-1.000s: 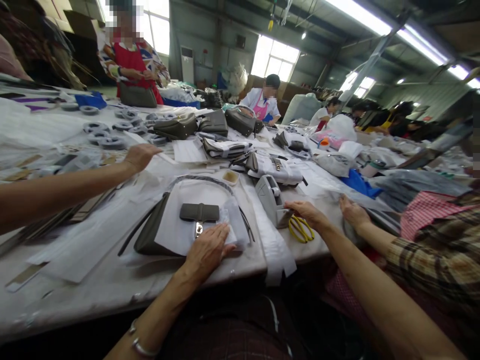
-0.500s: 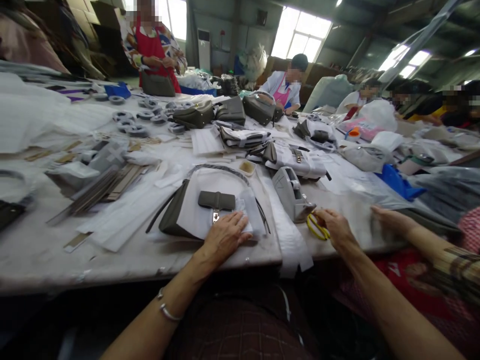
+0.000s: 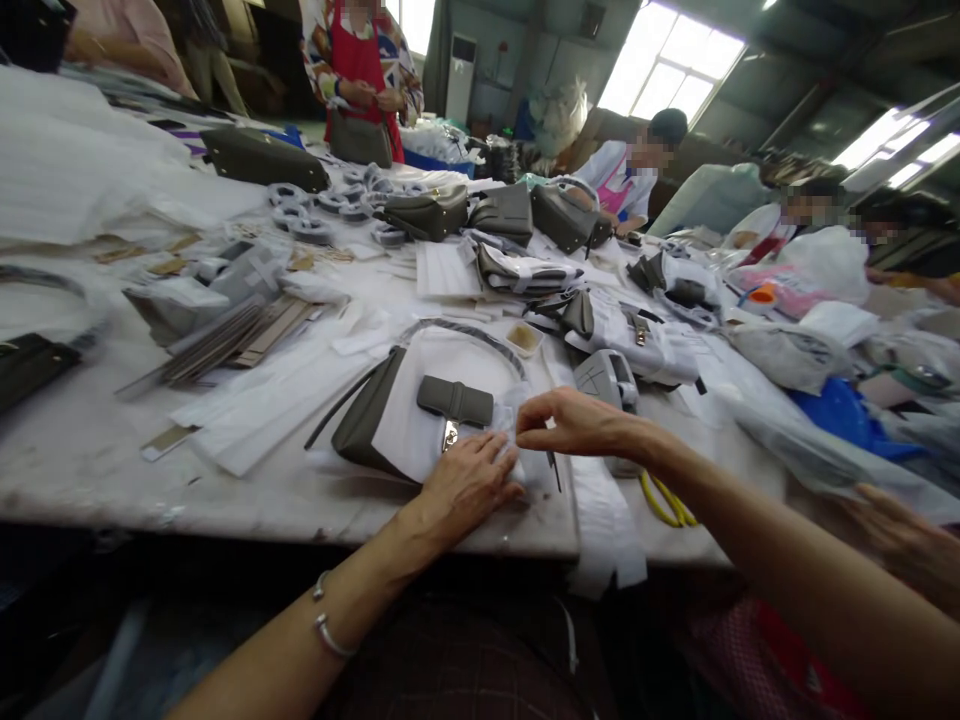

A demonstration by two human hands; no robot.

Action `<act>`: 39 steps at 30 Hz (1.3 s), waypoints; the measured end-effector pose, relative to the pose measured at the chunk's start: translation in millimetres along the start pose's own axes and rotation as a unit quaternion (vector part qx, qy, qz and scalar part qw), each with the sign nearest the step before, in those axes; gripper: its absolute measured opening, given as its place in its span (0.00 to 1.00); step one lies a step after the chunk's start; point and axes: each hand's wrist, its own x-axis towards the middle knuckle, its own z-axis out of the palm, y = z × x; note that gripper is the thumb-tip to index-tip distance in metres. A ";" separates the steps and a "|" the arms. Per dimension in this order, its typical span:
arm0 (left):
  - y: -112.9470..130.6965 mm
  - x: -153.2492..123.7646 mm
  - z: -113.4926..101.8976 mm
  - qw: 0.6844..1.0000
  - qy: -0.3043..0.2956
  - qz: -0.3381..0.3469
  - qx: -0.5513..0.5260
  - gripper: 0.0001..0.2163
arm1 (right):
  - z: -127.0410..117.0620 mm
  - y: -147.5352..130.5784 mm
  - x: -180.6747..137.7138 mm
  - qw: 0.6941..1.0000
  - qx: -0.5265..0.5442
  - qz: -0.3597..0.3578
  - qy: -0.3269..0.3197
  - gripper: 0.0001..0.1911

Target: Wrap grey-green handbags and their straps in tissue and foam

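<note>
Already, a thin white sheet (image 3: 403, 420) overlies the boxy olive-grey handbag (image 3: 369, 420), one side uncovered; your left hand (image 3: 474, 475) lies flat; your right hand (image 3: 576, 424) curls, pinch unclear.

- I see the handbag (image 3: 367, 420) in dark olive-grey, its paper (image 3: 401, 425) white, its clasp (image 3: 450, 435) pale gold.
- The worktop (image 3: 262, 502) reads off-white to me.
- I get yellow loops (image 3: 679, 512), a grey tape dispenser (image 3: 598, 377).
- One co-worker's apron (image 3: 355, 62) looks red.

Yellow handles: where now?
Head view, right of centre: yellow handles lie near the table edge, right of the white strip, partly behind the right forearm.
</note>
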 end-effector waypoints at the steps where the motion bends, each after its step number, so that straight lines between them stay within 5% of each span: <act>1: 0.3 0.1 -0.4 1.000 0.000 -0.001 -0.003 0.21 | -6.0 -4.0 18.5 0.998 -0.059 0.000 -0.038 0.10; 9: 1.4 -1.0 1.8 0.999 0.010 -0.014 -0.029 0.23 | -1.0 -5.2 118.2 0.888 -0.419 -0.016 -0.189 0.16; 15: 0.6 -1.2 4.3 0.999 0.007 -0.008 -0.030 0.23 | 3.4 0.6 142.3 0.893 -0.416 -0.036 -0.165 0.17; 19: 0.7 -1.9 4.7 0.999 0.017 -0.013 -0.035 0.24 | -11.4 15.8 153.3 0.911 -0.362 0.030 -0.193 0.22; 24: 1.2 -3.2 5.5 0.999 0.027 -0.012 -0.032 0.25 | -34.8 44.0 139.6 0.958 -0.272 0.071 -0.054 0.16; 28: 0.4 -2.2 4.8 0.999 0.025 -0.009 -0.030 0.24 | -14.6 58.9 114.4 0.982 -0.181 0.039 -0.025 0.08; 35: -0.1 -2.0 0.2 0.999 0.028 0.003 -0.024 0.23 | 22.5 55.2 96.5 0.974 -0.203 0.051 0.092 0.11; 39: -0.2 -2.5 2.2 0.999 0.032 0.002 -0.039 0.23 | 39.1 21.8 69.2 0.961 -0.107 0.009 0.257 0.15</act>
